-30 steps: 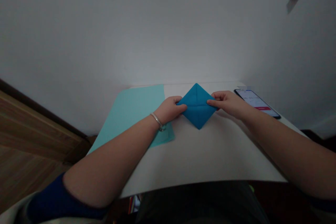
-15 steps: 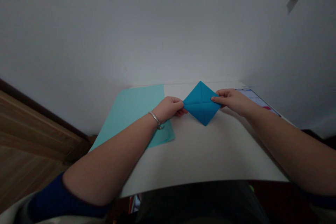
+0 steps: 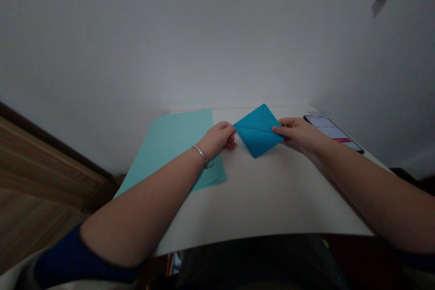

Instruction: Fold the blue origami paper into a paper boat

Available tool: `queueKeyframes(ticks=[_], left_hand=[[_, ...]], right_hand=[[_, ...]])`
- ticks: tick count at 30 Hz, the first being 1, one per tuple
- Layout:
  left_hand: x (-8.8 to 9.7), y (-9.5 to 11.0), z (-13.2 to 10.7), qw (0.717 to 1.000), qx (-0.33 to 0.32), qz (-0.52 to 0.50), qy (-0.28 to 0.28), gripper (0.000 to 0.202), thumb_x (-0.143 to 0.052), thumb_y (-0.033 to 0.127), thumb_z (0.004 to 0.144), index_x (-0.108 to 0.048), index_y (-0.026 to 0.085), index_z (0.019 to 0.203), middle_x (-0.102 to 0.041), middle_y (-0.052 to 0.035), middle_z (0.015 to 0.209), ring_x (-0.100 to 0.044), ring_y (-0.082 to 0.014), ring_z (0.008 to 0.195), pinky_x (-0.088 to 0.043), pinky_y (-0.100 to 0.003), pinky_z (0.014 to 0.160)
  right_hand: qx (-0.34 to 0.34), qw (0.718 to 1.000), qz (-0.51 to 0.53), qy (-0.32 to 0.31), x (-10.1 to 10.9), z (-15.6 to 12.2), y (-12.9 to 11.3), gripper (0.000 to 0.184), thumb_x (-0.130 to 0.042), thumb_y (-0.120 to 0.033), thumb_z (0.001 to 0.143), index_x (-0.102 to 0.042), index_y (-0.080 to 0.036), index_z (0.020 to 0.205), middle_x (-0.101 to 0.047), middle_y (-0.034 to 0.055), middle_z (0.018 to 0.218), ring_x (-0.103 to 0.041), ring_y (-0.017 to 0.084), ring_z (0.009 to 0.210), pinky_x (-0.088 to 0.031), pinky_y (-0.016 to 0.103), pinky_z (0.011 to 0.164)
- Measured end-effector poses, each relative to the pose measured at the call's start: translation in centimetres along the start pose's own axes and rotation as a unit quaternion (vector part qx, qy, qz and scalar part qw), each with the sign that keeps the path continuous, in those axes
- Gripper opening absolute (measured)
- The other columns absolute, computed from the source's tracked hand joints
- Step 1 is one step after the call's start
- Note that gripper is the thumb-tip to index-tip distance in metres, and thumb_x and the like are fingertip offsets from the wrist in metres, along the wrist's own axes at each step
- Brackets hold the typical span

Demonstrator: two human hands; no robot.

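Note:
A blue folded sheet of paper [image 3: 257, 129], diamond-shaped with crease lines crossing its middle, is held up over the white table. My right hand [image 3: 294, 130] pinches its right corner, thumb on top and fingers underneath. At the left corner, my left hand [image 3: 220, 138] has its thumb and forefinger closed on the tip; the other fingers curl below. A silver bracelet [image 3: 201, 152] circles my left wrist. Beneath my left hand and forearm lie light teal sheets of paper [image 3: 176, 138] on the table.
The white table [image 3: 265, 208] meets a grey wall [image 3: 217, 45] at the back. A phone [image 3: 333, 132] with a lit screen lies at the table's right side, beyond my right wrist. Wooden panelling [image 3: 41, 190] stands at the left.
The blue paper has tilted, its left corner rising and its bottom corner swinging left. My left hand has shifted slightly left and up. More of the phone shows beside my right hand.

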State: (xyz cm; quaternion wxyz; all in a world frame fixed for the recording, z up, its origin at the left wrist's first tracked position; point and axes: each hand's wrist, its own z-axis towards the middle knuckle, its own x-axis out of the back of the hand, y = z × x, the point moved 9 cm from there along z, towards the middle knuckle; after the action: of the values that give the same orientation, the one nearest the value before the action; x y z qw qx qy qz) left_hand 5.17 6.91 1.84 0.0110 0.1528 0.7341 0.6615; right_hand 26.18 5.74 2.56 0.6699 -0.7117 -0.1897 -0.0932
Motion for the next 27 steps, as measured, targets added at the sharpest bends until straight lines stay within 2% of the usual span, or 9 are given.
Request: queueKeyframes(ticks=[2, 4, 7, 9, 14, 16, 19, 23, 27], left_hand=[[0.5, 0.4, -0.1, 0.999, -0.019, 0.001, 0.039, 0.012, -0.053, 0.025, 0.084, -0.043, 0.020, 0.080, -0.048, 0.0064, 0.055, -0.052, -0.0085, 0.046, -0.043, -0.018, 0.047], [0.4, 0.9, -0.4, 0.998, -0.037, -0.003, 0.048, 0.015, -0.054, 0.026, 0.085, -0.040, 0.021, 0.084, -0.047, 0.0068, 0.058, -0.051, -0.0081, 0.046, -0.043, -0.018, 0.046], [-1.0, 1.8, -1.1, 0.997, -0.062, -0.033, -0.011, 0.018, -0.057, 0.026, 0.084, -0.044, 0.020, 0.094, -0.055, 0.0007, 0.080, -0.059, -0.0100, 0.063, -0.047, -0.019, 0.052], [-2.2, 2.6, -1.7, 0.993, -0.084, -0.047, -0.070, 0.024, -0.059, 0.028, 0.083, -0.048, 0.019, 0.103, -0.058, -0.0052, 0.099, -0.062, -0.0128, 0.078, -0.051, -0.022, 0.058], [-3.8, 2.4, -2.3, 0.981, -0.061, -0.088, -0.163, 0.036, -0.058, 0.046, 0.083, -0.053, 0.018, 0.104, -0.057, -0.0123, 0.115, -0.062, -0.0168, 0.085, -0.053, -0.027, 0.064], [-3.8, 2.0, -2.1, 0.979, -0.049, -0.105, -0.165, 0.038, -0.051, 0.050, 0.086, -0.054, 0.017, 0.104, -0.059, -0.0105, 0.105, -0.062, -0.0162, 0.080, -0.053, -0.027, 0.062], [-3.8, 1.5, -1.6, 0.982, -0.044, -0.092, -0.160, 0.031, -0.049, 0.041, 0.088, -0.054, 0.015, 0.105, -0.059, -0.0046, 0.085, -0.059, -0.0127, 0.069, -0.052, -0.026, 0.061], [-3.5, 1.7, -1.4, 0.987, -0.070, 0.011, -0.142, 0.031, -0.055, 0.024, 0.082, -0.057, 0.014, 0.112, -0.059, -0.0009, 0.079, -0.054, -0.0086, 0.059, -0.051, -0.023, 0.058], [-3.2, 2.0, -1.5, 0.980, -0.081, 0.118, -0.134, 0.031, -0.052, 0.021, 0.081, -0.062, 0.012, 0.109, -0.057, 0.0012, 0.066, -0.051, -0.0080, 0.050, -0.045, -0.020, 0.050]], right_hand=[[0.054, 0.996, -0.060, 0.032, 0.3, -0.4, -1.4, 0.027, -0.062, -0.048, 0.072, -0.057, -0.021, 0.074, -0.055, 0.0016, 0.064, -0.049, 0.015, 0.058, -0.037, 0.028, 0.053], [0.135, 0.974, -0.147, 0.109, 1.2, -1.4, -3.8, 0.024, -0.061, -0.045, 0.074, -0.057, -0.021, 0.074, -0.056, 0.0022, 0.067, -0.051, 0.017, 0.063, -0.036, 0.029, 0.056], [0.218, 0.923, -0.227, 0.222, 2.0, -4.0, -7.0, 0.017, -0.058, -0.039, 0.078, -0.058, -0.022, 0.077, -0.059, 0.0036, 0.072, -0.053, 0.019, 0.068, -0.035, 0.030, 0.059], [0.277, 0.883, -0.294, 0.238, 1.1, -5.5, -8.9, 0.011, -0.058, -0.033, 0.079, -0.059, -0.022, 0.077, -0.061, 0.0057, 0.078, -0.055, 0.020, 0.075, -0.037, 0.031, 0.064], [0.343, 0.814, -0.437, 0.172, -1.9, -6.3, -9.5, 0.011, -0.054, -0.024, 0.080, -0.064, -0.023, 0.084, -0.065, 0.0071, 0.087, -0.057, 0.021, 0.081, -0.039, 0.031, 0.067], [0.374, 0.789, -0.470, 0.127, -3.1, -6.1, -9.0, 0.014, -0.056, -0.022, 0.077, -0.065, -0.023, 0.088, -0.066, 0.0075, 0.089, -0.057, 0.022, 0.084, -0.039, 0.031, 0.067], [0.418, 0.764, -0.488, 0.053, -4.9, -6.0, -8.1, 0.016, -0.056, -0.019, 0.076, -0.065, -0.023, 0.089, -0.067, 0.0061, 0.088, -0.056, 0.021, 0.083, -0.041, 0.031, 0.068], [0.426, 0.768, -0.477, 0.004, -5.9, -5.7, -7.5, 0.027, -0.057, -0.014, 0.071, -0.065, -0.023, 0.095, -0.067, 0.0054, 0.096, -0.056, 0.022, 0.089, -0.044, 0.032, 0.072], [0.437, 0.786, -0.437, -0.031, -6.1, -5.5, -7.2, 0.040, -0.058, -0.010, 0.067, -0.065, -0.021, 0.105, -0.067, 0.0067, 0.104, -0.056, 0.023, 0.097, -0.047, 0.034, 0.082]])
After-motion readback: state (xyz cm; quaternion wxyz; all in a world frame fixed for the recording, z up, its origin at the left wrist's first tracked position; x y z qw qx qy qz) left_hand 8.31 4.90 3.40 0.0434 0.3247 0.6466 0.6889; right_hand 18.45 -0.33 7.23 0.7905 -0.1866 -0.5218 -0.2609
